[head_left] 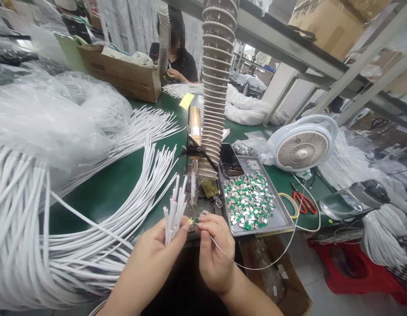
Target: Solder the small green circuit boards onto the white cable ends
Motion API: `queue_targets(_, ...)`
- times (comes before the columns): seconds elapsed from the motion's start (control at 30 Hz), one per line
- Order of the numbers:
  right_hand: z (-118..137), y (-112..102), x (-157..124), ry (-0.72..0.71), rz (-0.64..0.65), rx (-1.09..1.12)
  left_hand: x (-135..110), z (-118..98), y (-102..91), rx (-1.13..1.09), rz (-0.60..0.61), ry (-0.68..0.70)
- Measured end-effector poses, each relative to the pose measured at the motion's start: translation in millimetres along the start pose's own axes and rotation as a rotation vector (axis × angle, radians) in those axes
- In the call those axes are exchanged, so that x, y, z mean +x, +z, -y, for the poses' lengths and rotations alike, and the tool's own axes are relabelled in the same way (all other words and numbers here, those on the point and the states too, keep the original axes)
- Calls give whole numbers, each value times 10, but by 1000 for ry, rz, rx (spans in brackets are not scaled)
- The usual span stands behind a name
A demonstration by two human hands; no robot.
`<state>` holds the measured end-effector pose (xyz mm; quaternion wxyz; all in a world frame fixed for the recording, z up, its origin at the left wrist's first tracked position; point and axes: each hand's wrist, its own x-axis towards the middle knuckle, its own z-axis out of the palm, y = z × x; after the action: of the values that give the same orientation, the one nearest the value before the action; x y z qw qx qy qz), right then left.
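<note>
Head view: at the near edge of the green table (114, 180), the left hand (150, 259) is closed around a bundle of white cables (173, 215), their cut ends standing upright. The right hand (214, 250) has its fingertips pinched narrow on a small green piece (196, 220), held against a cable tip beside the left thumb. A thin wire (256, 265) loops from the right hand down past the table's edge.

Just right of the hands sits a metal tray (282, 219) strewn with green and silver chips (249, 202), with a dark phone (230, 160) at its far corner. Beyond the tray stand a white fan (302, 147) and red-handled scissors (304, 202). Toward the far edge lie a yellow note (186, 101) and a cardboard box (124, 77), whose print is too small to read.
</note>
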<state>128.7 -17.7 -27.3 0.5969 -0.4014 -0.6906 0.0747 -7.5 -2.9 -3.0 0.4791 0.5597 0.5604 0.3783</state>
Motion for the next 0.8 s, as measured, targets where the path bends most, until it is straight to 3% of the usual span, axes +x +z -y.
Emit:
queue_targets(0.2,12,-54,-82,-19,38,42,-130,76,-35,35,29,36)
queue_targets(0.4,76,-213,-144,2,68,87,-206,51,-109,131,-76,93)
queue_targets(0.5,72,-314,-124,43,81,23,-200,15,-161,84,104,90)
queue_targets(0.63,-41,-469,7,132,91,-229,-135,33,-244,-25,375,111)
queue_targets(0.7,-136,-554,102,225,118,-362,-88,84,-281,-79,454,165)
queue_targets(0.8,-287,-672,245,404,201,-566,-43,170,-311,-204,468,193)
